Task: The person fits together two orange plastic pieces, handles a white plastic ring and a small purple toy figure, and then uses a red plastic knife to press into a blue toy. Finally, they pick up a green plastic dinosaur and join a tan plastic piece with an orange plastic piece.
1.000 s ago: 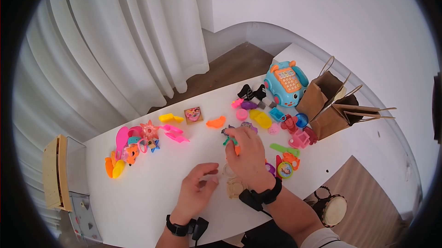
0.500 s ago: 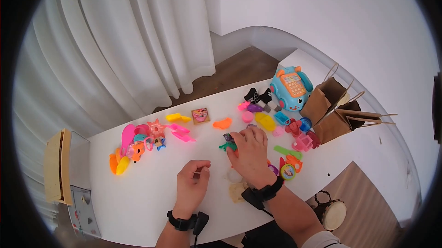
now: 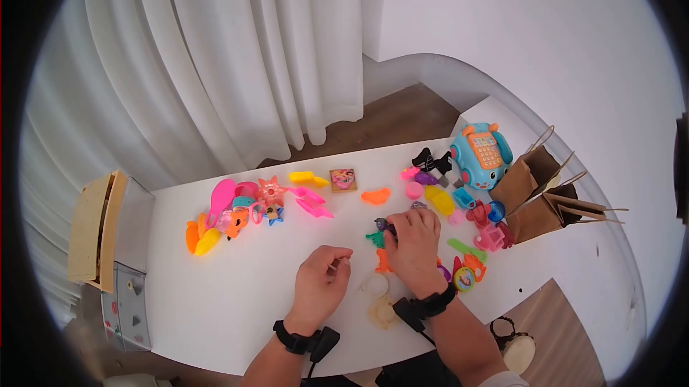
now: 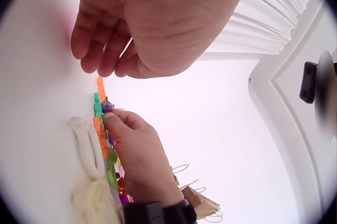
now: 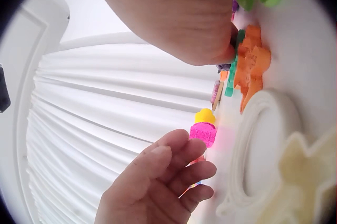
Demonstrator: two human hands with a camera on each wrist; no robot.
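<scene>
In the head view my right hand (image 3: 415, 250) pinches a small dark purple animal-shaped toy (image 3: 381, 224) between thumb and fingers. Its pointed ears show in the left wrist view just above the thumb. A green toy piece (image 3: 375, 239) lies right beside it, and an orange animal-shaped piece (image 3: 383, 261) is closer to the wrist. My left hand (image 3: 321, 285) hovers over the white table, fingers loosely curled with nothing in them. Between the hands and my body lie a cream ring (image 3: 375, 295) and a cream star-shaped piece (image 3: 384, 313).
Several toys, among them a pink paddle (image 3: 219, 202), cluster at the left. A square picture block (image 3: 343, 180) and an orange piece (image 3: 375, 197) lie at the back. On the right are a blue toy phone (image 3: 481, 157), paper bags (image 3: 527, 184) and a green piece (image 3: 467, 250).
My right hand has shifted slightly toward me with the purple toy, and the green piece moved a little left. The left hand's fingers have drawn together somewhat. The head view has swung left.
</scene>
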